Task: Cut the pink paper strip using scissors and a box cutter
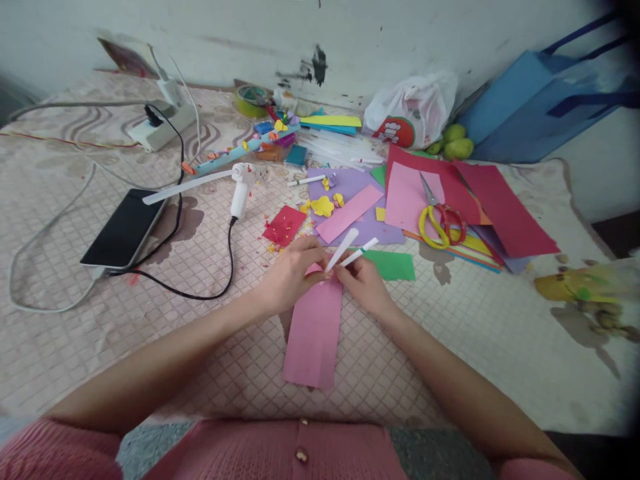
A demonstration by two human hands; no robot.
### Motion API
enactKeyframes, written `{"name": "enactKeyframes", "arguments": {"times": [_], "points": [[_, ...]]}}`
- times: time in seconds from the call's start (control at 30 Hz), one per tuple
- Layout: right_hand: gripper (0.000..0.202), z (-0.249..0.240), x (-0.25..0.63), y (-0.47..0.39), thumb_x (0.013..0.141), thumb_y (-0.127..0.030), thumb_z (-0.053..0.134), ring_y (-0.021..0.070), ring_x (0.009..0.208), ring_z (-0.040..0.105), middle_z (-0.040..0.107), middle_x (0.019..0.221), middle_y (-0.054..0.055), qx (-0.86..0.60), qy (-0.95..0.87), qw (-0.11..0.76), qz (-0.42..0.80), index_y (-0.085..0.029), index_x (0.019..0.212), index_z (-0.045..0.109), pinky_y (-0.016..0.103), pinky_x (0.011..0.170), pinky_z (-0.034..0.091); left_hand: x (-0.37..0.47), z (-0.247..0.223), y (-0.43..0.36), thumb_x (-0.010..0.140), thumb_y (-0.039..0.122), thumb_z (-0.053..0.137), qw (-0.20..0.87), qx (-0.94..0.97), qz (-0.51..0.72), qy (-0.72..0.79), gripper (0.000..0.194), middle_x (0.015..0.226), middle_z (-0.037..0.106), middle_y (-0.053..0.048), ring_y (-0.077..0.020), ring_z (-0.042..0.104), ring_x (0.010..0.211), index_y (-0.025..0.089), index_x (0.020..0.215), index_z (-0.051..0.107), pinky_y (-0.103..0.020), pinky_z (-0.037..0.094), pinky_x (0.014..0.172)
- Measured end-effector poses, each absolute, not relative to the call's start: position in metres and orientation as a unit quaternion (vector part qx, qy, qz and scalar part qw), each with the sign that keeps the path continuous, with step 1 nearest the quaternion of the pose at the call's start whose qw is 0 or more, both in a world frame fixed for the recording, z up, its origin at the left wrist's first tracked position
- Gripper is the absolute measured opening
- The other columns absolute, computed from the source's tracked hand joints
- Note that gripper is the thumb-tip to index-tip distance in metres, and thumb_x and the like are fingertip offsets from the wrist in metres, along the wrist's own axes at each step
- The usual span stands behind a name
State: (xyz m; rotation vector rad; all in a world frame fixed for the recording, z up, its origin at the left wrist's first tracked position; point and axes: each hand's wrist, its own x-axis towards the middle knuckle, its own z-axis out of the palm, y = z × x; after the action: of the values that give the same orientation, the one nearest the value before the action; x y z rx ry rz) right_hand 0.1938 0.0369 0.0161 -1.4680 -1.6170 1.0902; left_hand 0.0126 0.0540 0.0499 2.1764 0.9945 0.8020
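A long pink paper strip point(314, 333) lies lengthwise in front of me, its far end between my two hands. My left hand point(295, 273) is closed in a pinch at that end, its fingertips on the paper. Close to those fingertips a plain white stick point(344, 247) slants up; which hand grips it I cannot tell. In the fingers of my right hand point(369, 285) is a white stick with a green band point(361, 251), pointing up to the right. Beyond my right hand lies a green paper piece point(395, 265). The fingertips partly hide the strip's far end.
A white glue gun point(242, 190) with a black cord stands left, near a black tablet point(123, 230). Scissors point(440, 217) rest on coloured paper sheets point(505, 207). Yellow cutouts point(322, 206) lie on purple paper point(395, 233). A blue bag point(525, 110) and power strip point(165, 127) are behind.
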Motion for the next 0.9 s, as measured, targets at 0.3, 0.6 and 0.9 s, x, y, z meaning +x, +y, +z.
{"name": "enactKeyframes", "arguments": {"times": [0.3, 0.6, 0.9], "points": [[0.015, 0.0165, 0.1969, 0.044, 0.079, -0.028, 0.053, 0.0142, 0.063, 0.053, 0.061, 0.072, 0.002, -0.548, -0.645, 0.311, 0.434, -0.015, 0.083, 0.06, 0.027, 0.06, 0.04, 0.0152, 0.0445, 0.0571, 0.073, 0.008, 0.071, 0.304, 0.822, 0.325, 0.355, 0.011, 0.083, 0.059, -0.004, -0.0185, 0.056, 0.084, 0.013, 0.073, 0.061, -0.032, 0.047, 0.077], [0.015, 0.0205, 0.1962, 0.0474, 0.08, -0.03, 0.055, 0.0167, 0.07, 0.057, 0.063, 0.08, 0.004, -0.548, -0.657, 0.281, 0.436, -0.016, 0.083, 0.059, 0.029, 0.066, 0.043, 0.0148, 0.0442, 0.0579, 0.074, 0.007, 0.069, 0.318, 0.822, 0.319, 0.349, 0.011, 0.083, 0.06, -0.003, -0.0176, 0.057, 0.085, 0.014, 0.072, 0.061, -0.032, 0.046, 0.079], [0.016, 0.0196, 0.1966, 0.0393, 0.082, -0.029, 0.052, 0.0113, 0.054, 0.045, 0.053, 0.061, -0.002, -0.559, -0.673, 0.29, 0.387, -0.017, 0.075, 0.058, 0.024, 0.051, 0.034, 0.0147, 0.0446, 0.0582, 0.076, 0.008, 0.067, 0.306, 0.824, 0.322, 0.353, 0.008, 0.083, 0.06, -0.004, -0.0176, 0.057, 0.085, 0.013, 0.072, 0.062, -0.032, 0.046, 0.079]]}}
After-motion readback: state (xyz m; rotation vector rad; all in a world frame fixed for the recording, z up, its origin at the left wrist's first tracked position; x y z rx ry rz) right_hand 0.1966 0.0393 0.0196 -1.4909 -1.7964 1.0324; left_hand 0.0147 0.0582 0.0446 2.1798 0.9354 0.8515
